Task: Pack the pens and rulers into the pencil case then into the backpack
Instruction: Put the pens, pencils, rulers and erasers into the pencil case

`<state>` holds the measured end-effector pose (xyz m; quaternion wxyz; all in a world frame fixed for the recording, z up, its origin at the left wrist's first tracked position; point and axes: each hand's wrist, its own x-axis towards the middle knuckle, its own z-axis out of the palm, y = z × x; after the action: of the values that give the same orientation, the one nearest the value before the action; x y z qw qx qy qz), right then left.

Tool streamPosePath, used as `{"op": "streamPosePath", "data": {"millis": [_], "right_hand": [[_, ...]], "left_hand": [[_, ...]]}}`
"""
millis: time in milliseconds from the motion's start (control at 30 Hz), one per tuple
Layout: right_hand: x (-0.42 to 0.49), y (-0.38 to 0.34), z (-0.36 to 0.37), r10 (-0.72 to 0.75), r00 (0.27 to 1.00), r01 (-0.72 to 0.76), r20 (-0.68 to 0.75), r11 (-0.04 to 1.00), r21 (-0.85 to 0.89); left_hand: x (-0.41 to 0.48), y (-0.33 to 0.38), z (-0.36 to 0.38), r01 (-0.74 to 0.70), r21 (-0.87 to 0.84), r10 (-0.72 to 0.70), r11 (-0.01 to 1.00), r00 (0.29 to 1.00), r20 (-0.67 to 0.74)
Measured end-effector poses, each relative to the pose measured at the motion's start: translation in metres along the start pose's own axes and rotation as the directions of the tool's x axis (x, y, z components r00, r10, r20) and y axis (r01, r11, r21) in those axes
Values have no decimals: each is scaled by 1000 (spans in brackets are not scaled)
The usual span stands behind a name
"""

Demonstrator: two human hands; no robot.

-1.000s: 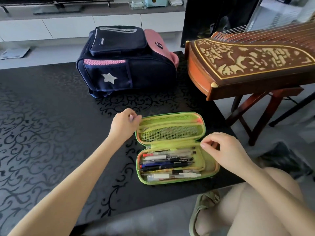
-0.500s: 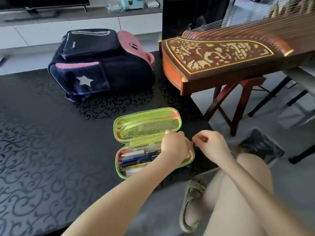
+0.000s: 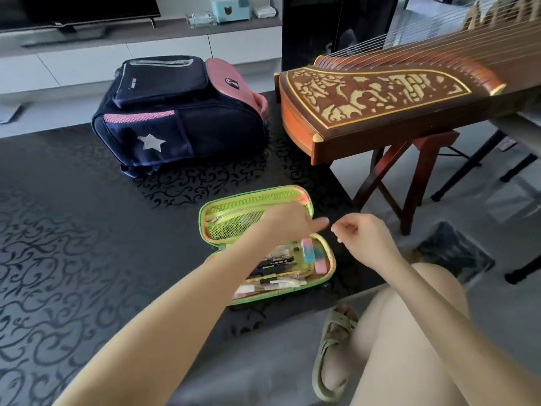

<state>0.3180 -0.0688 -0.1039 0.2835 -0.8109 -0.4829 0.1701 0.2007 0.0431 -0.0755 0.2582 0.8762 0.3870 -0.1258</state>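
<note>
Black scrollwork covers the counter (image 3: 73,230) in front of me, with a white media cabinet (image 3: 87,65) behind it and a carved wooden zither (image 3: 380,98) on its stand off to my right.

My left forearm runs up from the lower left and crosses over the near half of the pencil case (image 3: 325,276). My left hand (image 3: 285,222) hangs over the case's right part, palm down, fingers loosely extended and pointing right toward my other hand; it grips nothing I can see. My right hand (image 3: 361,237) hovers just past the case's right end, above the counter's edge, fingers curled in with thumb and forefinger tips close together. Whether they pinch something small I cannot tell.

The green case lies open flat near the counter's front edge, its long axis running left to right and tilted a little, right end farther from me. Its mesh-pocket lid lies on the far side. The near tray holds the pens (image 3: 278,263), lying lengthwise along the case, and two erasers (image 3: 310,253) at the right end. I cannot pick out rulers among them.

The navy and pink backpack (image 3: 181,124) lies on the counter well behind the case, star pocket facing me, pink top pointing right, zipped shut.

My bare knee and a sandalled foot (image 3: 333,347) show at lower right.
</note>
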Motion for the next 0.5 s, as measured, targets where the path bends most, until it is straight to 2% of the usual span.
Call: {"op": "streamPosePath", "data": {"millis": [67,100,167,200,267,300,333,367,433,467,500], "right_hand": [[13,-8,0,-6,999,6,-48,1000,-6],[23,-12,4,0,999,-1,-45,1000,-15],[51,-21,17,59,997,-58,40,998,-31],[65,-24,25,110,990,-110,91,994,-8],[89,-30,40,202,966,-222,159,968,121],[97,-33,46,217,957,-257,194,943,211],[102,-36,49,214,948,-281,237,913,297],[105,-38,51,198,941,-293,273,882,369],[103,-43,47,136,952,-253,275,854,455],[100,-46,40,88,966,-195,243,865,463],[95,-49,33,27,979,-114,201,891,439]], "left_hand": [[-6,-19,-19,8,-139,-33,990,984,-173],[-9,-35,-25,23,-176,-76,984,951,-299],[-15,-69,-28,110,-192,-199,975,821,-535],[-17,-87,-25,187,-225,-286,956,760,-584],[-23,-118,-17,331,-378,-492,864,710,-504],[-24,-134,-12,362,-517,-592,776,699,-401],[-25,-144,-9,346,-683,-665,643,694,-274],[-26,-153,-6,283,-833,-697,476,698,-161],[-33,-162,-6,125,-970,-671,208,740,-48],[-37,-162,-7,49,-991,-636,121,771,-39],[-40,-160,-8,-23,-997,-595,76,801,-64]]}}
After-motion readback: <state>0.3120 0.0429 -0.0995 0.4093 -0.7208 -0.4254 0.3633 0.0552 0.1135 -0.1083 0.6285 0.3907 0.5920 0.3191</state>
